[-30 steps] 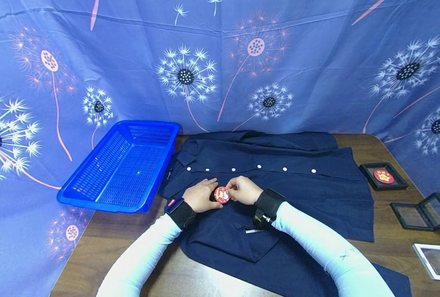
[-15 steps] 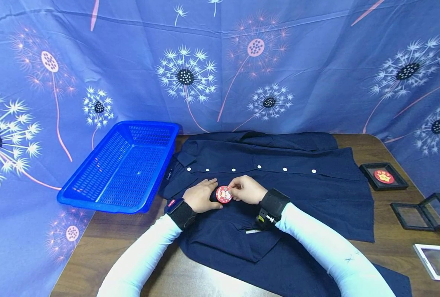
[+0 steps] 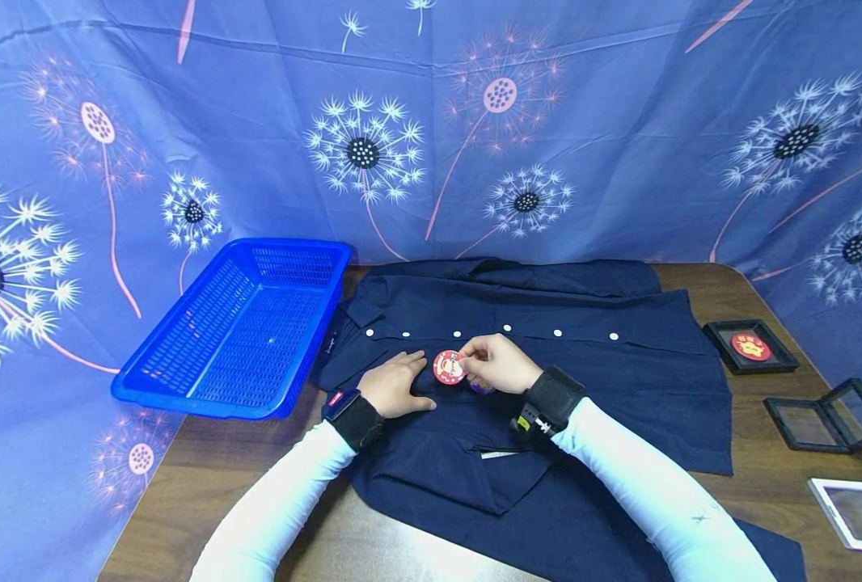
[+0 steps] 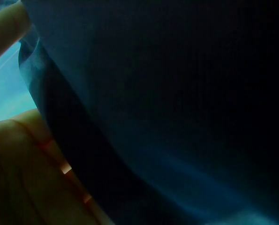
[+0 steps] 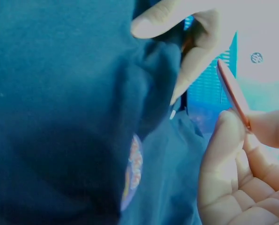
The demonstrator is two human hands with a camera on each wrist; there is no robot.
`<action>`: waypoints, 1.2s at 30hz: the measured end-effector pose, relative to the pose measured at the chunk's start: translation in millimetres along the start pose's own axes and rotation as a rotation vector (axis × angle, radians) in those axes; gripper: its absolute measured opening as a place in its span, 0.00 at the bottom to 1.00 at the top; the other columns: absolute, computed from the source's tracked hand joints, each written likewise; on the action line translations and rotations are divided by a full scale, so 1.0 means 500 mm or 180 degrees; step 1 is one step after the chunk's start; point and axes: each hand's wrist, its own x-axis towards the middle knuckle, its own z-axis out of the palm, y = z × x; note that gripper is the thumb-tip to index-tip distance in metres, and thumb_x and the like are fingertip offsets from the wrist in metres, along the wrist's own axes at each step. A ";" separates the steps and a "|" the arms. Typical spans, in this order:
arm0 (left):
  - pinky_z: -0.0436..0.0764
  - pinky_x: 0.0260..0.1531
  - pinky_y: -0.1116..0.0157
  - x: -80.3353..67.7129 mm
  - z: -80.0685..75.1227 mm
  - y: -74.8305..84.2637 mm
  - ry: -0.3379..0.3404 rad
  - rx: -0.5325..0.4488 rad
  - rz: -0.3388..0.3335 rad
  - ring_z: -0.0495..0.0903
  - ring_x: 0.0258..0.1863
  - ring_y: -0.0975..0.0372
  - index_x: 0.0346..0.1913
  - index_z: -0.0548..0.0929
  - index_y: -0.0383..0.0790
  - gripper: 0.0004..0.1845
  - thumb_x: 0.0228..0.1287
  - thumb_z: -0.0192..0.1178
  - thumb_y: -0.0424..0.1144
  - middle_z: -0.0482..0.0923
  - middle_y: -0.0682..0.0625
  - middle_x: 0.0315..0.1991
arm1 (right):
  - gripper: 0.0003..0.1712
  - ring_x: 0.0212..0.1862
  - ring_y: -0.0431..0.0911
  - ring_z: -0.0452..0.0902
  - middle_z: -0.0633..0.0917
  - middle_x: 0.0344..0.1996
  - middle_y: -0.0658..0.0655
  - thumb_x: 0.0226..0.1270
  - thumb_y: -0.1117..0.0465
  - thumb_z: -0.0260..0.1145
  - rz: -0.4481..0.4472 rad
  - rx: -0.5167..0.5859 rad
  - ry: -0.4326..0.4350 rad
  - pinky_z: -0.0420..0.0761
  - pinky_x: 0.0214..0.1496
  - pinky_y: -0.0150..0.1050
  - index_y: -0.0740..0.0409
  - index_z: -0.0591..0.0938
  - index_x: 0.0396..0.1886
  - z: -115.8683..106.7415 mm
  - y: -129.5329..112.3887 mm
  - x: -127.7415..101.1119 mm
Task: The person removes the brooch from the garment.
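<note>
A navy button-up shirt [image 3: 584,380] lies spread on the table. My left hand [image 3: 393,384] rests on it near the collar, thumb held apart from the fingers; the left wrist view shows dark cloth beside the palm. Thumb and finger of my right hand [image 3: 502,362] pinch a thin round red badge [image 3: 447,368] at its right edge, just right of the left hand. Edge-on in the right wrist view, the badge [image 5: 233,93] stands up off the cloth. Below the right hand, a round purple badge [image 3: 480,388] on the shirt is partly hidden by that hand.
A blue plastic basket [image 3: 238,339] stands at the table's left. Along the right side are a black frame [image 3: 779,365] holding a red-and-yellow badge [image 3: 752,347], an unfolded black frame [image 3: 802,424] and a white frame [image 3: 853,513]. A patterned blue cloth hangs behind.
My right hand has moved right and slightly up with the red badge, away from the left hand. The purple badge has come into view. The left hand has stayed put.
</note>
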 end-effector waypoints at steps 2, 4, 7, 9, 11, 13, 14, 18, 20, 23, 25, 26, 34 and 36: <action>0.65 0.71 0.57 0.000 0.001 0.000 0.0017 -0.0007 0.0002 0.65 0.72 0.49 0.68 0.71 0.36 0.44 0.53 0.68 0.60 0.66 0.45 0.72 | 0.08 0.28 0.53 0.83 0.85 0.27 0.66 0.66 0.68 0.60 -0.0060 -0.0028 0.0076 0.82 0.29 0.37 0.70 0.82 0.38 -0.005 -0.003 -0.003; 0.65 0.71 0.56 -0.001 0.000 0.000 0.0025 -0.0015 0.0005 0.66 0.72 0.49 0.68 0.71 0.36 0.44 0.53 0.68 0.60 0.66 0.45 0.72 | 0.08 0.30 0.56 0.84 0.85 0.29 0.66 0.66 0.68 0.60 -0.0119 -0.0031 0.0149 0.85 0.32 0.40 0.71 0.82 0.39 -0.010 -0.002 -0.003; 0.64 0.71 0.57 -0.001 -0.001 0.001 0.0013 -0.0028 -0.0007 0.65 0.72 0.49 0.69 0.71 0.36 0.44 0.54 0.68 0.59 0.66 0.45 0.72 | 0.08 0.30 0.54 0.84 0.85 0.28 0.66 0.66 0.68 0.61 -0.0134 -0.0022 0.0287 0.85 0.34 0.41 0.71 0.82 0.38 -0.018 -0.001 -0.003; 0.64 0.71 0.57 -0.001 -0.002 0.001 0.0010 -0.0046 -0.0012 0.65 0.72 0.49 0.69 0.71 0.36 0.44 0.54 0.68 0.59 0.66 0.45 0.72 | 0.08 0.29 0.50 0.84 0.85 0.28 0.65 0.67 0.68 0.60 -0.0129 0.0029 0.0377 0.86 0.34 0.41 0.70 0.82 0.39 -0.023 0.001 -0.002; 0.64 0.71 0.57 -0.001 -0.001 0.001 0.0012 -0.0058 -0.0011 0.64 0.72 0.49 0.68 0.71 0.36 0.44 0.54 0.68 0.59 0.66 0.45 0.72 | 0.08 0.29 0.45 0.83 0.85 0.29 0.65 0.67 0.69 0.61 -0.0144 0.0060 0.0456 0.85 0.34 0.38 0.71 0.82 0.39 -0.029 0.001 -0.003; 0.65 0.71 0.56 -0.002 -0.001 0.001 0.0020 -0.0066 -0.0004 0.64 0.72 0.48 0.68 0.71 0.36 0.43 0.54 0.68 0.59 0.66 0.45 0.72 | 0.08 0.29 0.43 0.83 0.86 0.29 0.64 0.68 0.69 0.61 -0.0159 0.0145 0.0522 0.86 0.34 0.37 0.71 0.82 0.40 -0.034 0.003 -0.002; 0.65 0.71 0.56 -0.002 -0.001 0.001 0.0024 -0.0068 0.0001 0.64 0.72 0.48 0.68 0.71 0.36 0.43 0.54 0.68 0.58 0.66 0.45 0.72 | 0.08 0.30 0.44 0.83 0.86 0.30 0.65 0.67 0.70 0.61 -0.0178 0.0195 0.0545 0.86 0.34 0.37 0.72 0.82 0.40 -0.036 0.003 -0.002; 0.64 0.71 0.56 -0.004 -0.003 0.002 0.0022 -0.0047 0.0008 0.64 0.72 0.48 0.68 0.71 0.35 0.44 0.54 0.68 0.59 0.66 0.45 0.72 | 0.08 0.31 0.45 0.84 0.86 0.32 0.66 0.67 0.70 0.61 -0.0234 0.0309 0.0671 0.86 0.34 0.35 0.72 0.82 0.41 -0.045 0.001 -0.003; 0.64 0.71 0.57 -0.005 -0.003 0.002 0.0023 -0.0037 0.0011 0.64 0.72 0.49 0.68 0.71 0.35 0.44 0.54 0.68 0.59 0.66 0.46 0.72 | 0.09 0.30 0.41 0.83 0.86 0.32 0.67 0.67 0.69 0.62 -0.0250 0.0346 0.0735 0.85 0.34 0.33 0.72 0.82 0.42 -0.048 -0.002 -0.004; 0.64 0.71 0.57 -0.005 -0.003 0.001 0.0024 -0.0029 0.0019 0.64 0.72 0.49 0.68 0.71 0.35 0.44 0.54 0.68 0.59 0.66 0.46 0.72 | 0.10 0.30 0.40 0.84 0.86 0.33 0.69 0.68 0.68 0.62 -0.0268 0.0398 0.0829 0.85 0.35 0.32 0.73 0.81 0.42 -0.054 -0.002 -0.004; 0.64 0.71 0.56 -0.005 -0.003 0.001 0.0036 -0.0026 0.0029 0.64 0.72 0.48 0.68 0.71 0.35 0.44 0.53 0.69 0.59 0.66 0.46 0.72 | 0.10 0.30 0.41 0.84 0.85 0.34 0.70 0.68 0.68 0.62 -0.0281 0.0449 0.0887 0.84 0.35 0.31 0.73 0.81 0.42 -0.057 -0.001 -0.004; 0.64 0.71 0.56 -0.006 -0.004 0.001 0.0039 -0.0030 0.0030 0.64 0.72 0.48 0.68 0.71 0.35 0.44 0.53 0.69 0.59 0.66 0.46 0.72 | 0.10 0.30 0.42 0.84 0.85 0.34 0.70 0.68 0.68 0.62 -0.0294 0.0484 0.0916 0.84 0.35 0.31 0.74 0.81 0.42 -0.059 -0.001 -0.005; 0.65 0.71 0.56 -0.004 -0.003 0.001 0.0024 -0.0031 0.0015 0.64 0.72 0.48 0.68 0.71 0.35 0.45 0.52 0.69 0.59 0.66 0.46 0.72 | 0.11 0.30 0.39 0.84 0.84 0.35 0.73 0.67 0.69 0.62 -0.0376 0.0642 0.1096 0.85 0.36 0.35 0.75 0.80 0.43 -0.065 0.008 -0.010; 0.65 0.71 0.56 -0.003 -0.002 0.000 0.0023 -0.0025 0.0019 0.64 0.72 0.48 0.68 0.71 0.35 0.45 0.52 0.69 0.59 0.66 0.46 0.72 | 0.11 0.30 0.39 0.84 0.84 0.36 0.73 0.67 0.69 0.63 -0.0389 0.0641 0.1137 0.85 0.36 0.35 0.75 0.80 0.43 -0.066 0.011 -0.012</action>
